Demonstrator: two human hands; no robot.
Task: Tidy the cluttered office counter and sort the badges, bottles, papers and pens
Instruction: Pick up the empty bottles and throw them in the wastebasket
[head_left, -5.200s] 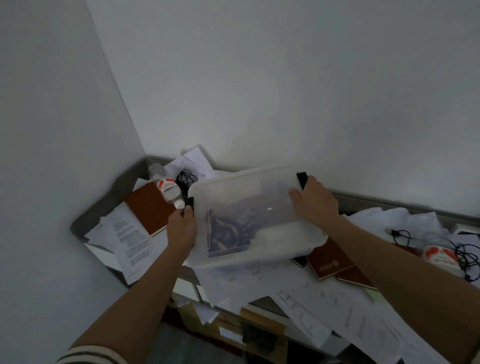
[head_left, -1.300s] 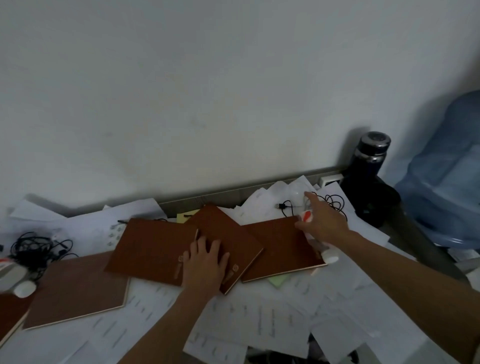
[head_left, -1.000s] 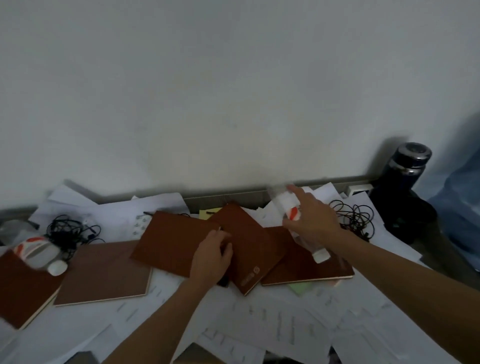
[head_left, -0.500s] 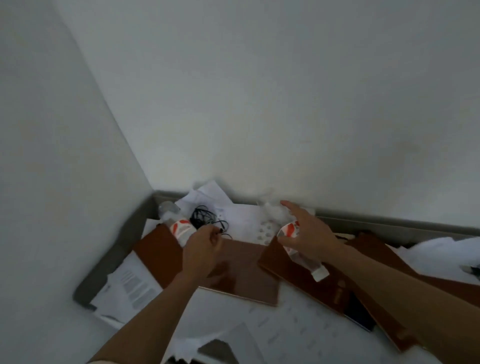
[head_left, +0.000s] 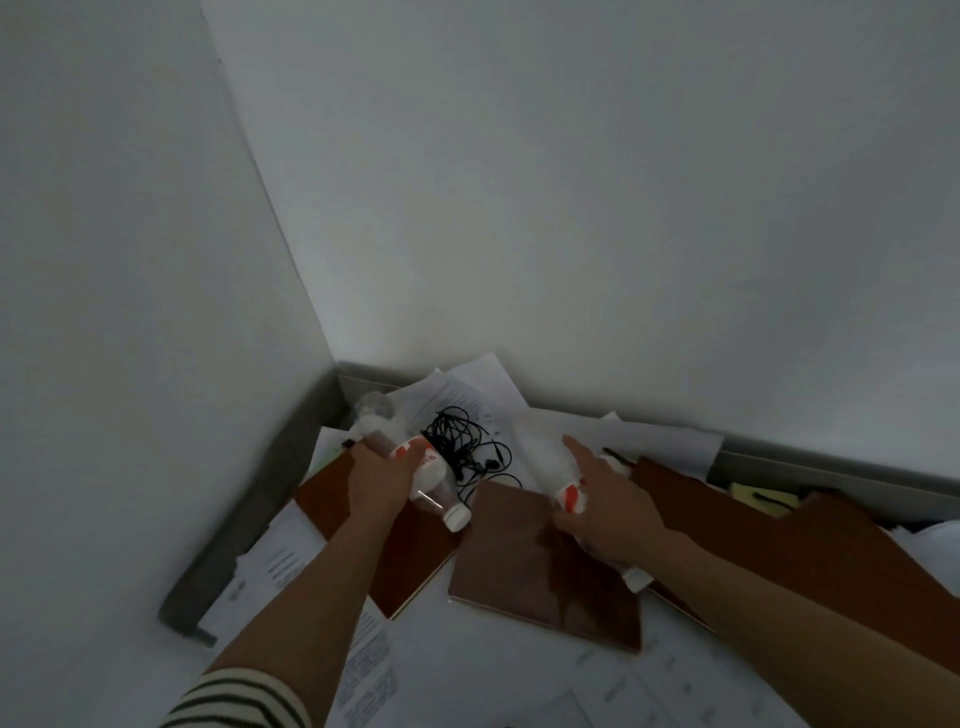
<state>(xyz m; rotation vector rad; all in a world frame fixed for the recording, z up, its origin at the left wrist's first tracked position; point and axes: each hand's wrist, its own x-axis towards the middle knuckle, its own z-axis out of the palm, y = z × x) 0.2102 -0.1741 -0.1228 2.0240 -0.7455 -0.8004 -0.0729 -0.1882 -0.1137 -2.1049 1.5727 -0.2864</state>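
In the counter's left corner my left hand (head_left: 378, 480) grips a clear plastic bottle (head_left: 415, 462) with a red-and-white label and white cap. The bottle lies tilted, cap toward me. My right hand (head_left: 605, 506) grips a second clear bottle (head_left: 553, 467) of the same kind, its base pointing at the wall and its white cap showing below my wrist. Brown notebooks (head_left: 530, 561) lie under both hands. White printed papers (head_left: 291, 561) cover the counter around them.
A tangle of black cable (head_left: 462, 447) lies between the two bottles. More brown notebooks (head_left: 810, 540) spread to the right, with a yellow note (head_left: 761, 496) behind them. A grey raised rim (head_left: 260, 499) edges the counter against the two walls.
My view has swung to the left corner. My left hand has closed round the bottle lying there. My right hand still carries its bottle, now lower and nearer the cable.
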